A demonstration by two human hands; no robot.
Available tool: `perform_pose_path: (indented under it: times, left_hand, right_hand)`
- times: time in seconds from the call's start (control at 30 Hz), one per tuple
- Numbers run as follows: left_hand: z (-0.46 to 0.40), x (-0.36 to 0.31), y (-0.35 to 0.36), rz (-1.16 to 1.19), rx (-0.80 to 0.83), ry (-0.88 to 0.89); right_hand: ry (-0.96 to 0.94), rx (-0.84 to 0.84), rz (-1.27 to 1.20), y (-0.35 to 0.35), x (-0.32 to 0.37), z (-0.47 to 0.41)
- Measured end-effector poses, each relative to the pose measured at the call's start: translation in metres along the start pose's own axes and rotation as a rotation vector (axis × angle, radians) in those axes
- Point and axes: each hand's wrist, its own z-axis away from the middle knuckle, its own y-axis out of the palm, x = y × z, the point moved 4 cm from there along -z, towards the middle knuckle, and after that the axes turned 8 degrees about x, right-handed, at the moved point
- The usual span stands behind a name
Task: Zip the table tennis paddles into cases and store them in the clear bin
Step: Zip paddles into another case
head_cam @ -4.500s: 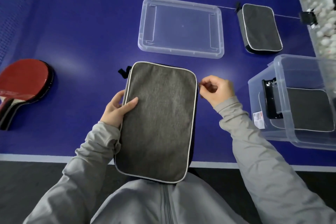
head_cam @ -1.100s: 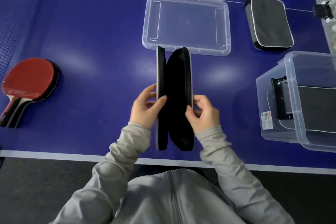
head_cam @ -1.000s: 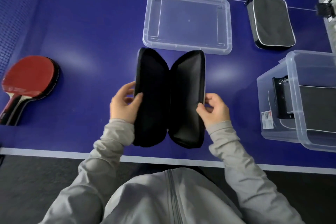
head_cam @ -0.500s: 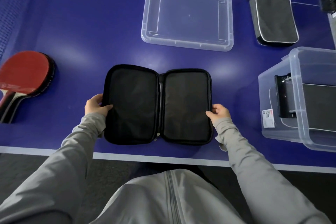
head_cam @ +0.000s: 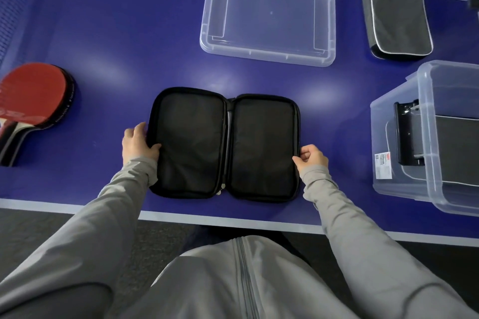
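A black paddle case (head_cam: 224, 145) lies spread flat and unzipped on the blue table, its dark lining up and nothing inside. My left hand (head_cam: 138, 144) holds its left edge, thumb on the lining. My right hand (head_cam: 311, 159) pinches its right edge with curled fingers. Red-faced paddles (head_cam: 31, 101), stacked, lie at the far left. The clear bin (head_cam: 425, 137) stands at the right with a zipped grey case (head_cam: 456, 153) inside.
The bin's clear lid (head_cam: 268, 14) lies upside down beyond the open case. Another zipped grey case (head_cam: 398, 17) rests at the back right. The table's white-edged front (head_cam: 233, 220) runs just below the open case.
The case was zipped shut, then stood on edge and spread apart. Since half a second ago it lies flat and fully spread, with my hands at its outer edges.
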Motion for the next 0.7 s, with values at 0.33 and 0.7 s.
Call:
perform_pose_path:
  times: [0.33, 0.7]
  left_hand:
    - [0.046, -0.02, 0.065, -0.59, 0.181, 0.327]
    - [0.037, -0.015, 0.061, -0.621, 0.261, 0.305]
  right_hand:
    - [-0.561, 0.054, 0.656, 0.053, 0.046, 0.033]
    - [-0.5, 0.211, 0.775, 0.072, 0.039, 0.026]
